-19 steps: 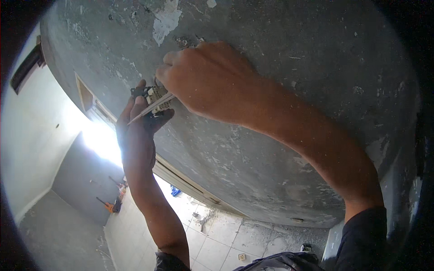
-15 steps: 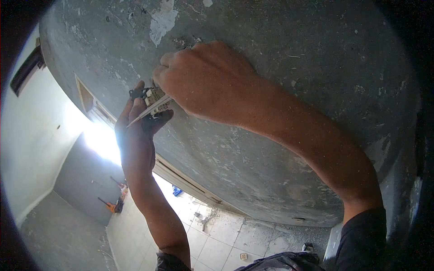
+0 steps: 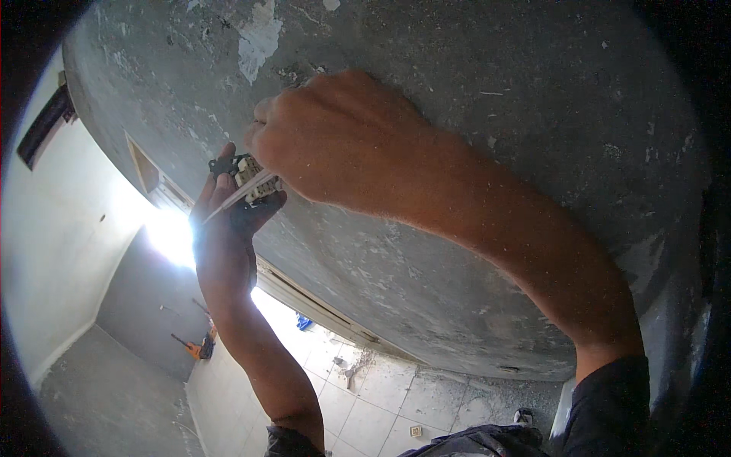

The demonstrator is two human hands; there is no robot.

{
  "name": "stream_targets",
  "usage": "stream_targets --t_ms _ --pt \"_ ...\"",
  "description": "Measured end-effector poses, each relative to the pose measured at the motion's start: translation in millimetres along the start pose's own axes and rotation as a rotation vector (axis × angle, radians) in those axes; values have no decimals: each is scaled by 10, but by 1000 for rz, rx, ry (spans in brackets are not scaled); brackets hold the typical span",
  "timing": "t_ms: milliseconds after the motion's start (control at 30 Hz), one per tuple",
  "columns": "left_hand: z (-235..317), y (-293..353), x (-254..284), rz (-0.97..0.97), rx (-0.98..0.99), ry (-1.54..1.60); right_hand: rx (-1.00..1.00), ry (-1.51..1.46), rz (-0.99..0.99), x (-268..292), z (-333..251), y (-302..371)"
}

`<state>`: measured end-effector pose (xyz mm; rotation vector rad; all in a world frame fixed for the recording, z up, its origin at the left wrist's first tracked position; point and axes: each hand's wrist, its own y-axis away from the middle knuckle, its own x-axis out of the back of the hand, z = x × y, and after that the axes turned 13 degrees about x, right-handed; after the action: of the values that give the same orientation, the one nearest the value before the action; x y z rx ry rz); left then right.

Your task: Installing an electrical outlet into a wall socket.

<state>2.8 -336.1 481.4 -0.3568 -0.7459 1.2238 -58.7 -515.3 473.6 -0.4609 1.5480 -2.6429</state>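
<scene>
My left hand (image 3: 223, 251) is raised against the grey wall, its fingers closed around a small electrical fitting with a black frame and a beige, terminal-like block (image 3: 257, 181). Just above and to the right, my right hand (image 3: 327, 141) is closed with its back toward me, hiding the fingertips. From under its lower edge a thin pale rod (image 3: 237, 198) slants down across the fitting to the left palm. The rod seems to be in the right hand's grip, though its other end is hidden.
The rough grey wall (image 3: 472, 305) fills most of the view. Beside it are a small recess (image 3: 143, 164) and a bright doorway. On the tiled floor (image 3: 396, 388) lie rubble, a blue item (image 3: 303, 323), a small square piece (image 3: 416, 431) and an orange-and-black tool (image 3: 202, 349).
Both hands appear slightly farther left in the view, along with the wall marks. The grip on the fitting and the rod's slant stay nearly the same.
</scene>
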Motion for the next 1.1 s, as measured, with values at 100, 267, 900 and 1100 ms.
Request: stream_targets --t_ms 100,267,900,1100 --pt "35 18 -23 23 6 -59 -32 -6 3 21 -13 11" --pt "-8 -34 16 110 -46 -154 -24 10 74 -29 -34 7" --pt "181 45 -127 105 64 -39 26 6 101 -8 6 68" --pt "133 49 -139 107 88 95 39 39 109 14 9 89"
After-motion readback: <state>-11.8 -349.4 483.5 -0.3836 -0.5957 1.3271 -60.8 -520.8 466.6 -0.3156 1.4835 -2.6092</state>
